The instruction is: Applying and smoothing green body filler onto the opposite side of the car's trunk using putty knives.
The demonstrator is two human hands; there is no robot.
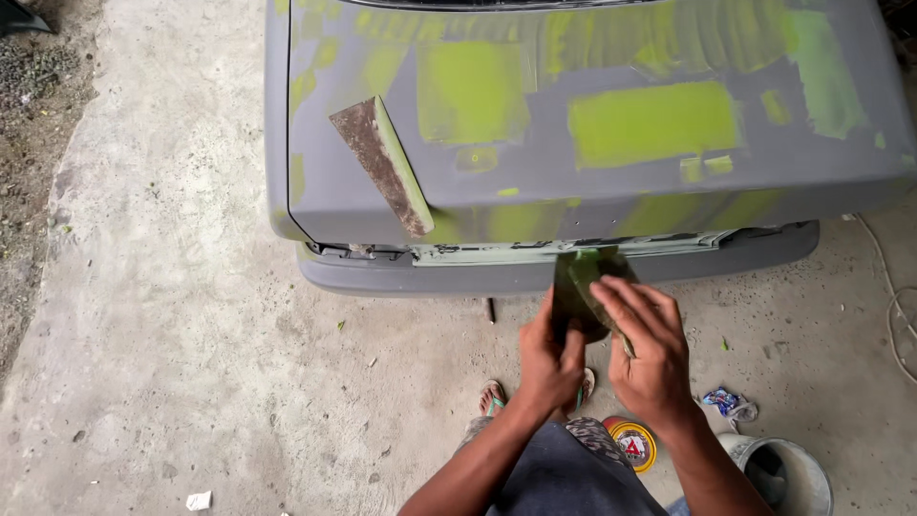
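Observation:
My left hand (549, 361) grips a flat dark mixing board (573, 291) smeared with green putty. My right hand (648, 346) holds a thin putty spreader (597, 287) against that board, fingers pressed along its blade. Both hands are just below the rear edge of a grey car body panel (535, 205) patched with yellow-green filler (654, 122). A long rusty, filler-stained sanding block (382, 164) lies slanted on the panel's left side, away from both hands.
A grey bumper (401, 272) sits under the panel. On the concrete floor by my feet are a round yellow-and-red tin lid (632, 443), a grey bucket (798, 478), a crumpled wrapper (728, 402) and a white cord (896, 311) at right. Gravel borders the far left.

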